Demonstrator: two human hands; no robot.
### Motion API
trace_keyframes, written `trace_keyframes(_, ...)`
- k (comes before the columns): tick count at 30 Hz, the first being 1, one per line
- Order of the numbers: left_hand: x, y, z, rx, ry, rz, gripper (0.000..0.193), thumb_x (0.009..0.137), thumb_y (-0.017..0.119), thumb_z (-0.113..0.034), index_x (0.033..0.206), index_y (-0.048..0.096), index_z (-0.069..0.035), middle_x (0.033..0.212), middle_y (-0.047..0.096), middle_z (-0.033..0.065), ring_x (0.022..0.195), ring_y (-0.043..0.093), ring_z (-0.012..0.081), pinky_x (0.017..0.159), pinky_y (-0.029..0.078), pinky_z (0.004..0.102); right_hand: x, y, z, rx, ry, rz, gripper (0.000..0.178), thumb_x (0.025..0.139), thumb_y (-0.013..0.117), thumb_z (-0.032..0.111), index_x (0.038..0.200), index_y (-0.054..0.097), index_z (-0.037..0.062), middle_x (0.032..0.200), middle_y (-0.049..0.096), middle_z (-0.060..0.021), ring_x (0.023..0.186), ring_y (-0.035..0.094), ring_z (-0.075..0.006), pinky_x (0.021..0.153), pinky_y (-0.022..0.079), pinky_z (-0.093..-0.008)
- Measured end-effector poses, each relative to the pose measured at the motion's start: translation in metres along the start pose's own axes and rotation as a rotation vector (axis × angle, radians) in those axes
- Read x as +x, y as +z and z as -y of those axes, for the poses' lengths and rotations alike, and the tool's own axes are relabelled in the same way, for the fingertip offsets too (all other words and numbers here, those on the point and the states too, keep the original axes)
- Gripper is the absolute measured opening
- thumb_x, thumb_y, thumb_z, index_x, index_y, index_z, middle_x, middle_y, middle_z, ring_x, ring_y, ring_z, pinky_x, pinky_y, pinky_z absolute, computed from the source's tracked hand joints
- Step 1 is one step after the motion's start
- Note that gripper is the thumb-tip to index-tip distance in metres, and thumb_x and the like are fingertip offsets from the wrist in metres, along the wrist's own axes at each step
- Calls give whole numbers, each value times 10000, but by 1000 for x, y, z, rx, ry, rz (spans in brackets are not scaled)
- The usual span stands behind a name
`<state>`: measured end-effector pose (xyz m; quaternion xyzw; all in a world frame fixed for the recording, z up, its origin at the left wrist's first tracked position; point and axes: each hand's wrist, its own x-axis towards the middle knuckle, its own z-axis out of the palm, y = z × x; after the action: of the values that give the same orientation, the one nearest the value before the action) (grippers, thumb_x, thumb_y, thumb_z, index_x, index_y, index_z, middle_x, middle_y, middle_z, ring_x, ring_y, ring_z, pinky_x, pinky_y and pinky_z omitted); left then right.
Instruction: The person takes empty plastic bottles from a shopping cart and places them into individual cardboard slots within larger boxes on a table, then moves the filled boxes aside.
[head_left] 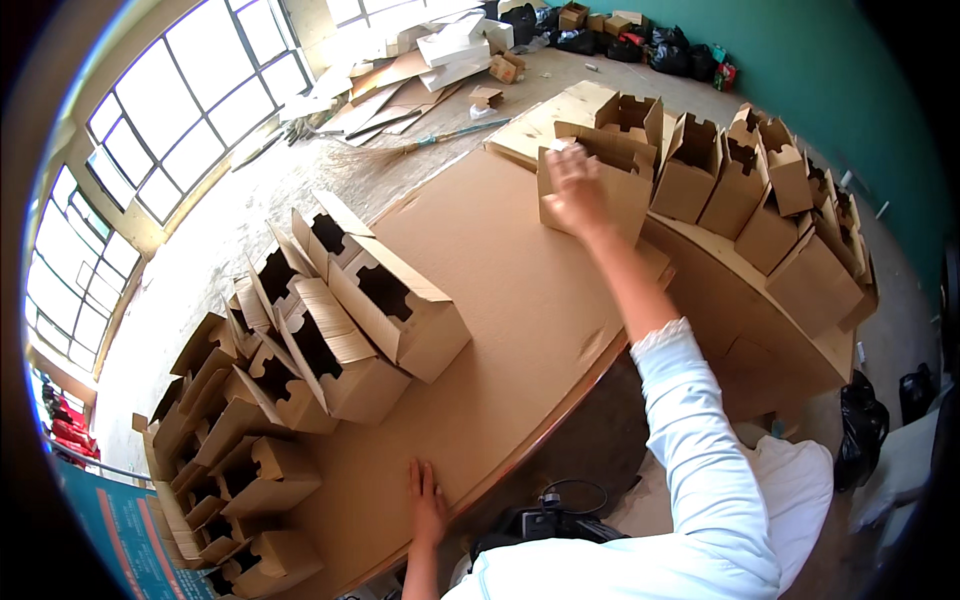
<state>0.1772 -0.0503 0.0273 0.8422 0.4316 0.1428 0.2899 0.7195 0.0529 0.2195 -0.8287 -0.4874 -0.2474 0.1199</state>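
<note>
At the far right end of the cardboard sheet [480, 230] stands an open-topped cardboard box [610, 200]. My right hand [575, 190] is stretched out to it, its fingers closed over the top edge near the left corner; motion blurs the fingertips. A small white patch shows beside them, too blurred to name. My left hand [427, 505] lies flat on the sheet near the front edge, fingers extended, holding nothing. To its left, several open cardboard boxes [435, 335] are packed together in rows.
More open cardboard boxes [685, 180] crowd a wooden board [810, 330] on the right. A broom [420, 145] lies on the floor beyond the table, near a heap of flat cardboard and white foam [455, 50]. Black bags [670, 55] line the green wall.
</note>
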Motion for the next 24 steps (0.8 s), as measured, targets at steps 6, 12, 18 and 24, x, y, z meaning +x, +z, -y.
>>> trace_keyframes(6, 6, 11, -5, 79, -13, -74, 573, 879, 450, 13, 1448, 403, -28, 1541, 277, 246, 1414, 272, 437, 1161, 244, 470, 5, 12, -105, -119, 140, 353, 743, 729, 793, 174, 1364, 421, 71, 1243, 608, -114, 1203, 544, -282, 1073, 370, -483)
trace_keyframes(12, 11, 15, -11, 70, 14, -152, 576, 855, 458, 28, 1427, 434, -36, 1527, 311, 238, 1405, 287, 435, 1159, 247, 484, -38, 6, -87, -137, -167, 518, 268, 714, 798, 261, 774, 692, 21, 943, 685, -145, 949, 660, -316, 858, 520, -423)
trace_keyframes(18, 3, 21, -2, 26, -59, -208, 575, 827, 477, 35, 1398, 470, -35, 1491, 365, 230, 1391, 322, 410, 1151, 269, 495, -137, -136, -71, 169, -402, 631, 243, 735, 749, 216, 754, 654, -8, 847, 625, -190, 873, 605, -376, 809, 494, -469)
trace_keyframes(24, 7, 22, -2, 156, -13, -257, 584, 792, 518, 9, 1374, 486, -35, 1457, 428, 197, 1361, 371, 403, 1151, 281, 482, -178, -223, -15, 564, -898, 805, 109, 663, 748, 165, 760, 708, 138, 757, 648, 7, 745, 617, -218, 773, 469, -340)
